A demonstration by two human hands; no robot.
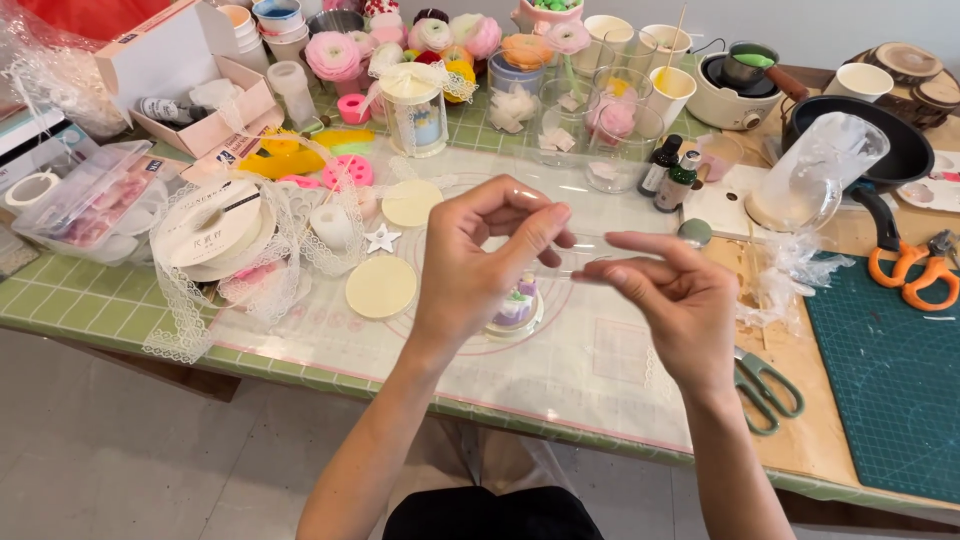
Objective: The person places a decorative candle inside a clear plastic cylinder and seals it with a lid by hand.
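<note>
Head view. An open white carton [190,75] lies at 10 o'clock on the table, holding a small dark bottle with a white label. Below it, at 9 o'clock, sits a clear lidded plastic box [85,200] with pink contents. Two small dark bottles [670,172] with pale labels stand at 1 o'clock.

Both hands are raised above a translucent work mat [590,360] at frame centre. The left hand [480,265] and right hand [675,295] each pinch one end of a clear strip [590,250], thumb against forefinger, in a narrow grip. The strip spans the gap between the hands. Its long axis runs near horizontal, from 9 to 3 o'clock. Its material cannot be told.

Directly under the hands, a small decorated candle [518,305] stands on a round base.

Grey-handled scissors [765,385] lie at 4 o'clock; orange-handled scissors [915,270] lie at 3 o'clock.
</note>
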